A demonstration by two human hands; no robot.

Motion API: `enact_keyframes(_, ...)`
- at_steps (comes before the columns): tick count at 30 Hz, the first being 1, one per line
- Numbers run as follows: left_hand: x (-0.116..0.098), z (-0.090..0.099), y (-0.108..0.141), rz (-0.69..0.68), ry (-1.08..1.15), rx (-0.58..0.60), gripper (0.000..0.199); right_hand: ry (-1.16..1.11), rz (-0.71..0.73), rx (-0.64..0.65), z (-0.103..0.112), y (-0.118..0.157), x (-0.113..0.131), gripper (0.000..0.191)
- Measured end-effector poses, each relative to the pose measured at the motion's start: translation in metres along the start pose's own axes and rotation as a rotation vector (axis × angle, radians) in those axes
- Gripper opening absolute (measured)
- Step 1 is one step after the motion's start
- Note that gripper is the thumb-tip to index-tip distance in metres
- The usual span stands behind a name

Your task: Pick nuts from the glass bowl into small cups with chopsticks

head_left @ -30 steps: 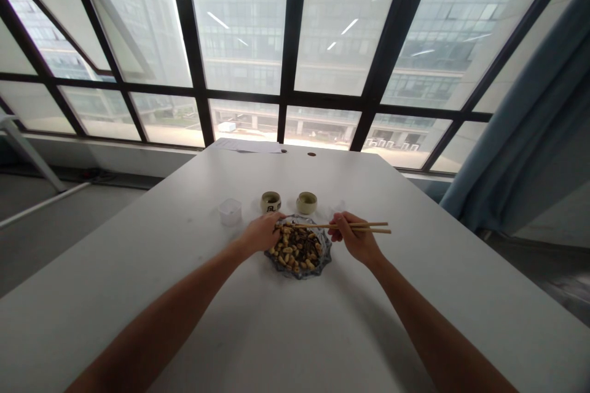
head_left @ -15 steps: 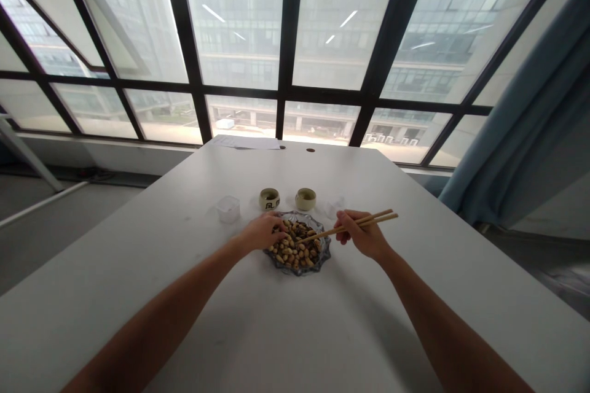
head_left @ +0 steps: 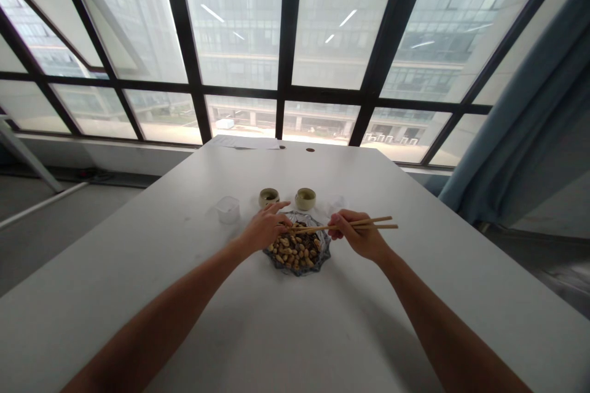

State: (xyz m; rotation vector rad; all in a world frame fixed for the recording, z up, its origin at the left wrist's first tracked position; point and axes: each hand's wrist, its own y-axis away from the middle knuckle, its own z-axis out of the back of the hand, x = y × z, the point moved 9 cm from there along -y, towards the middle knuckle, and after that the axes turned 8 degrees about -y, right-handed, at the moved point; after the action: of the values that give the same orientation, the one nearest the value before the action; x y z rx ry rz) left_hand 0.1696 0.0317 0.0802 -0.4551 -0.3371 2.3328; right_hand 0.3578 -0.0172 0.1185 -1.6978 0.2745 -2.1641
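Note:
My right hand is closed around a pair of wooden chopsticks. They lie nearly level above the far half of a scalloped glass dish. Their tips reach the fingers of my left hand, which hovers over the dish's left rim. One left finger stretches towards the cups, the others bend down by the tips. Whether anything small sits between these fingers and the tips I cannot make out. Peanuts in their shells fill the near part of the dish, with darker small pieces, perhaps seeds, behind them.
Beyond the dish stand two small pale-green cups, a left one and a right one. A clear plastic tub is left of them, and crumpled clear plastic lies to the right. Papers rest at the white table's far end.
The chopsticks have swung to a flatter angle, their tips rising off the peanuts towards my left hand. My left hand has lifted slightly, with a finger now stretched out.

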Motion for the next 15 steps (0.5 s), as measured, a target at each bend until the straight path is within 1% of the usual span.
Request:
enact_keyframes(2, -0.002, 0.001, 0.000, -0.017, 0.004, -0.007, 0.022, 0.003, 0.006, 0.012, -0.002, 0.000, 0.000, 0.049)
enact_keyframes(5, 0.000, 0.003, 0.000, -0.019, 0.017, -0.052, 0.026, -0.033, -0.008, -0.020, -0.001, 0.000, -0.003, 0.049)
enact_keyframes(8, 0.011, 0.006, 0.000, 0.057, 0.030, -0.123, 0.029, -0.076, -0.047, -0.121, 0.009, -0.001, -0.009, 0.052)
enact_keyframes(10, 0.020, 0.007, 0.000, 0.125, 0.037, -0.148, 0.028, -0.098, -0.073, -0.204, 0.017, -0.001, -0.012, 0.055)
enact_keyframes(12, 0.026, 0.006, 0.000, 0.180, 0.033, -0.141, 0.026, -0.114, -0.093, -0.267, 0.024, 0.000, -0.015, 0.058)
enact_keyframes(15, 0.034, 0.000, 0.001, 0.264, 0.013, -0.067, 0.026, -0.121, -0.115, -0.302, 0.028, 0.000, -0.019, 0.060)
